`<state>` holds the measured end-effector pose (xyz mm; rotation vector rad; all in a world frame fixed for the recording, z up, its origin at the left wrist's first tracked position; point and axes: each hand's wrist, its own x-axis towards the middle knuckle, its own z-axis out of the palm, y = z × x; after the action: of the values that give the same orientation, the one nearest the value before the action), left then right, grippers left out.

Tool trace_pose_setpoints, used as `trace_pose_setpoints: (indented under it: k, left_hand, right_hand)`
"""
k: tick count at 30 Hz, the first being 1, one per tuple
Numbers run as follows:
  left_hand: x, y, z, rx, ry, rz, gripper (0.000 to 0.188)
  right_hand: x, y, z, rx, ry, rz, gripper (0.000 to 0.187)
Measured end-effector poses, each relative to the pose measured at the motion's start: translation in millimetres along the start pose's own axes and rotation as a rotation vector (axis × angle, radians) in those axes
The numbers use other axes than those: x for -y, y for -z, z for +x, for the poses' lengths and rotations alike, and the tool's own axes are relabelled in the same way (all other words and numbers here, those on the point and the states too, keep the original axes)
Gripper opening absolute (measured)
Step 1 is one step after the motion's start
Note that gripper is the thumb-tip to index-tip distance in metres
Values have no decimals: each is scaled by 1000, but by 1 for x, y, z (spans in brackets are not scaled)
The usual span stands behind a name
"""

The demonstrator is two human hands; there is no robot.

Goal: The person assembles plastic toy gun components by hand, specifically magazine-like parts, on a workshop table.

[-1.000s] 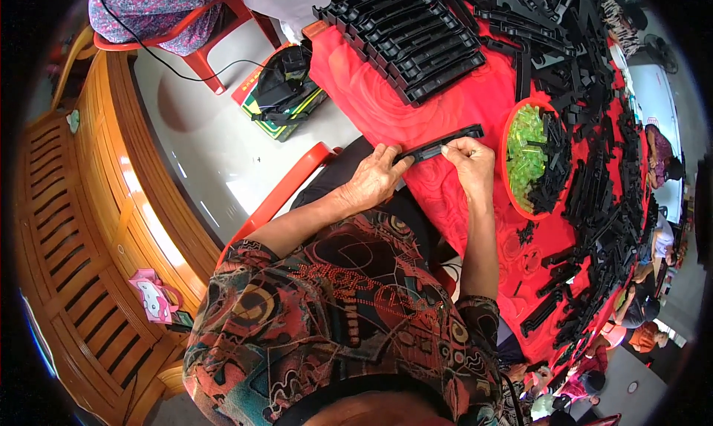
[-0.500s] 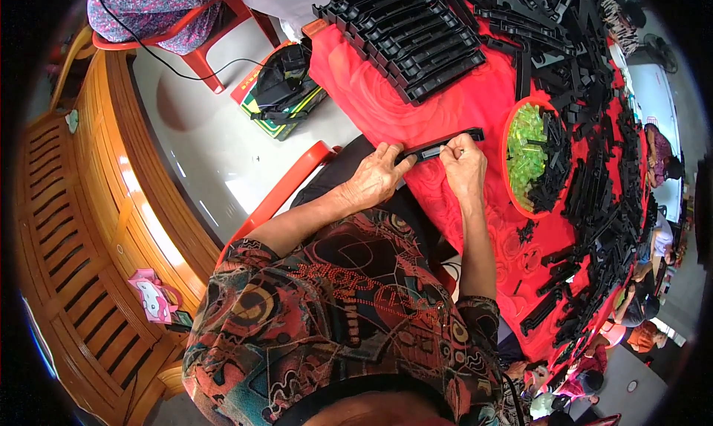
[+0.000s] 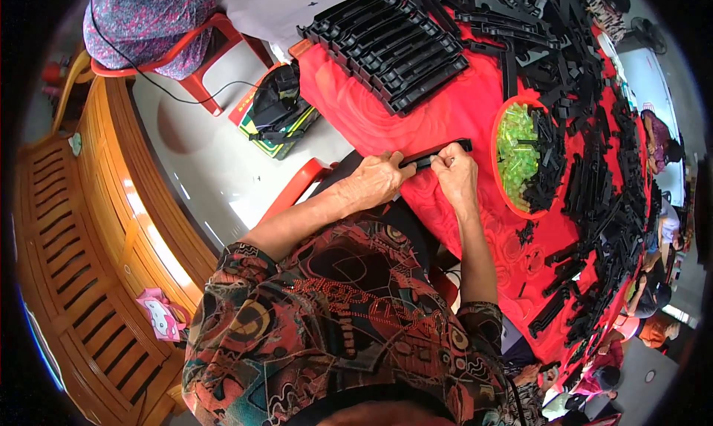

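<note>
A long, narrow black plastic strip [image 3: 422, 161] lies slantwise between my hands, above the near edge of the red-covered table. My left hand [image 3: 379, 179] is closed round its left end, with thumb and fingers pressed together. My right hand [image 3: 456, 177] pinches at the strip toward its right end, which sticks out past the knuckles. Whether a small piece sits between those right fingertips is hidden. Just right of my right hand stands an orange-rimmed bowl [image 3: 496, 158] with translucent yellow-green pieces [image 3: 515, 151] and small black pieces [image 3: 548, 155].
Similar black strips are stacked in a row [image 3: 386, 47] on the red cloth [image 3: 349, 92]. A loose heap of black parts [image 3: 594, 181] covers the right side. A dark bag [image 3: 282, 92] sits on a box at left, near a seated person [image 3: 148, 25] and a wooden bench [image 3: 82, 255].
My right hand has shifted left along the strip, nearer to my left hand. A pale patch on the strip that showed between them is now mostly covered. The whole view has moved slightly.
</note>
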<state>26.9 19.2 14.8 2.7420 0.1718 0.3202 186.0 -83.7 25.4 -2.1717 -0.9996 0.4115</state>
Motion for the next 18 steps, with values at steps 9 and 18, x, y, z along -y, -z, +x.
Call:
trace_pose_setpoints:
  k: [9,18]
  left_hand:
    - [-3,3,5,42,-31,-19,44]
    - [-7,-13,-1,-59,22,-70,37]
  right_hand:
    - [18,8,0,72,-108,-259,26]
    - [31,3,-10,90,-127,-388,45]
